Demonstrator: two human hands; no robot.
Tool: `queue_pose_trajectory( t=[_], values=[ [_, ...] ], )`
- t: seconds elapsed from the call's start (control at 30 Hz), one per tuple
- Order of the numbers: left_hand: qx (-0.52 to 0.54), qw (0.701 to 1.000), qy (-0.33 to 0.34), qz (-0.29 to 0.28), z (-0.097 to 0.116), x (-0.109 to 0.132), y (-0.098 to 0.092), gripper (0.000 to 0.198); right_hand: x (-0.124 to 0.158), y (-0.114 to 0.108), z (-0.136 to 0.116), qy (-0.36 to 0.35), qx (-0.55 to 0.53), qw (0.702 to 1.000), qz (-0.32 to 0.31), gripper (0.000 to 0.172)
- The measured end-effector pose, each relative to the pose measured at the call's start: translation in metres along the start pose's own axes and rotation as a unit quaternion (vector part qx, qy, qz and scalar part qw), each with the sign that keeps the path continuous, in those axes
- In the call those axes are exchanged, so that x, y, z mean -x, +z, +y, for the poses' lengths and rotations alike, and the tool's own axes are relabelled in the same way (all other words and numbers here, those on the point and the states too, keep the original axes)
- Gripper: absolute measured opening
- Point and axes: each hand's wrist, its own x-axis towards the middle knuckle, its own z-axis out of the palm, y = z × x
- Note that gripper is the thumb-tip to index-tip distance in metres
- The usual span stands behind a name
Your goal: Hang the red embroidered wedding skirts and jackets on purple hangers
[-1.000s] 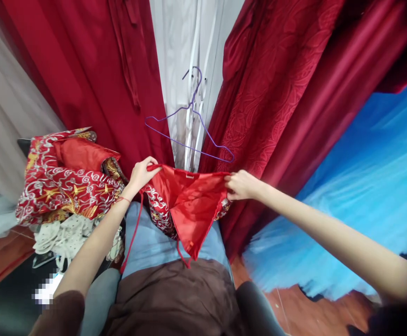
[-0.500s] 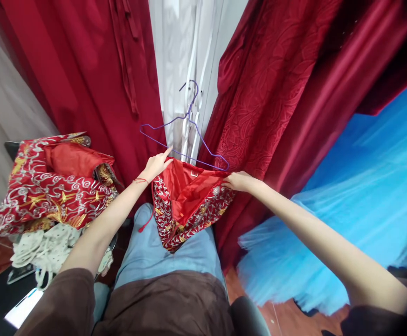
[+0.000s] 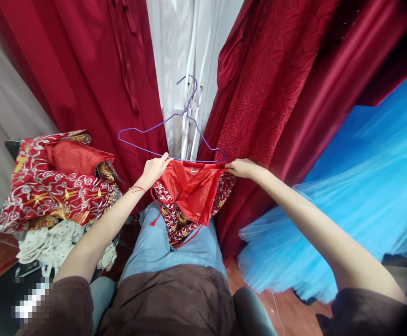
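Observation:
A small red garment with silver and gold embroidery and a plain red lining hangs between my two hands above my lap. My left hand is closed on its left top corner, right where the bottom bar of a purple wire hanger passes. My right hand pinches the right top corner at the hanger's right end. The hanger hangs by its hook in front of white fabric. A thin red cord dangles from the garment's left side.
Dark red dresses and a patterned red gown hang either side of the hanger. Blue tulle fills the right. A pile of embroidered red clothing over white lace lies at the left. My knees are below.
Both hands have lifted the garment's top edge up to the hanger's bottom bar. The hanger's left end has swung out to the left.

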Motion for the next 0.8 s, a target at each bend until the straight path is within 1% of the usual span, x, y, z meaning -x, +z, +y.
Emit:
queue_pose_trajectory(
  t=[0.13,0.3,0.43,0.57,0.67,0.8],
  values=[
    [0.021,1.0,0.018,-0.003,0.0,0.011,-0.004,0.048,-0.008,0.008,0.015,0.008,0.012,1.0,0.028,0.039],
    [0.033,0.999,0.016,0.002,-0.005,0.018,-0.007,0.047,-0.012,0.013,0.027,0.001,0.003,0.998,0.056,0.042],
    [0.027,1.0,0.005,0.002,-0.007,0.016,-0.008,0.048,-0.004,0.004,0.03,-0.033,0.011,0.997,0.068,0.042],
    [0.025,1.0,0.003,-0.003,-0.005,0.01,-0.01,0.05,0.004,-0.008,0.034,-0.037,0.013,0.996,0.075,0.04],
    [0.019,1.0,-0.002,-0.017,-0.006,0.007,-0.011,0.051,0.009,-0.017,0.037,-0.039,0.004,0.996,0.08,0.038],
    [0.005,1.0,0.0,-0.022,-0.01,0.005,-0.012,0.051,0.02,-0.027,0.035,-0.048,0.007,0.997,0.06,0.038]
  ],
)
